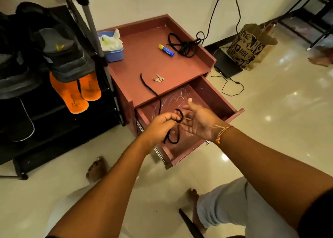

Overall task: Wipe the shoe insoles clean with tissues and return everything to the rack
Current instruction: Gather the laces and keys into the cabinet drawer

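Pinching a looped shoelace (181, 115) in the left hand (160, 128) above the drawer (212, 93) at frame centre, right hand (200, 120) splayed open alongside, seemingly to coil it.

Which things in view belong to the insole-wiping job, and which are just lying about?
Job: orange insoles, tissue box, grey shoes, shoe rack; probably also the black shoelace that the left hand grips.
Lying about: glue stick, keys, tangled black cord, paper bag.
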The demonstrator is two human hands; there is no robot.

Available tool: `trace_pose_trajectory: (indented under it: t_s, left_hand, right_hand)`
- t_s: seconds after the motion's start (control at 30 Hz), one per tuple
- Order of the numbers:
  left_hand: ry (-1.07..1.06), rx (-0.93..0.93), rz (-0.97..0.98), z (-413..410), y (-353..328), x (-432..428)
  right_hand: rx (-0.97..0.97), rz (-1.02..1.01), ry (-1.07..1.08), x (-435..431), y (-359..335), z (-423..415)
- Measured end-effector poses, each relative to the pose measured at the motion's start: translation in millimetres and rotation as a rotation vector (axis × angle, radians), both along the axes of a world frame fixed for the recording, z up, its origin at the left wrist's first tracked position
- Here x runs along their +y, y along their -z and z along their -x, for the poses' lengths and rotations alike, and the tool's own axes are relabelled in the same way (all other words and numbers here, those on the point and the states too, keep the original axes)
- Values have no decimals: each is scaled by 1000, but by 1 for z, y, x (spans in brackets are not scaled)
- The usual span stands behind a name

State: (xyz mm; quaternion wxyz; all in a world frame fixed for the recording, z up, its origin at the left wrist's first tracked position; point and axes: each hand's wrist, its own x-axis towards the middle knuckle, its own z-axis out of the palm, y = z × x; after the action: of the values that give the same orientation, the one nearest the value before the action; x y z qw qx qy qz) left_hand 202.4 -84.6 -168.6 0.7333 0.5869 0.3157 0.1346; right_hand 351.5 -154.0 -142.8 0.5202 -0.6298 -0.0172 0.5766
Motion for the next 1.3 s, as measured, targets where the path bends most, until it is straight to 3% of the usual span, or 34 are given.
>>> trace_pose_trajectory:
  t_s: [0.27, 0.37, 0.47, 0.53, 0.7, 0.77, 0.87, 1.07, 1.17, 1.23, 1.3]
  left_hand:
    - [274, 165, -197, 0, 17, -4]
    - [356, 325, -364, 0, 32, -2]
    - [275, 498, -551, -6, 37, 3]
    - [67, 418, -392, -15, 29, 3]
    - [-311, -51, 351, -42, 10, 13]
    - [-344, -122, 460, -46, 8, 16]
    - [-404, -224, 506, -52, 9, 21]
    - [-531, -331, 493, -51, 5, 39]
    - [-615, -371, 480, -47, 5, 47]
    - [-621, -283, 384, -45, 7, 49]
    - [-542, -114, 249, -44, 10, 44]
  right_hand:
    - [298, -140, 177, 5, 14, -43]
    - [199, -180, 210, 8, 6, -54]
    - [70, -217, 104, 7, 0, -59]
    - [11, -235, -53, 5, -3, -56]
    - [-180, -308, -349, 1, 2, -40]
    - [-276, -299, -493, -1, 4, -36]
    - [-395, -225, -728, -1, 9, -34]
    - [-527, -83, -786, 0, -9, -51]
    - [-728, -13, -1100, -3, -20, -68]
    - [-749, -48, -1004, -4, -23, -76]
    - [-532, -148, -663, -3, -30, -78]
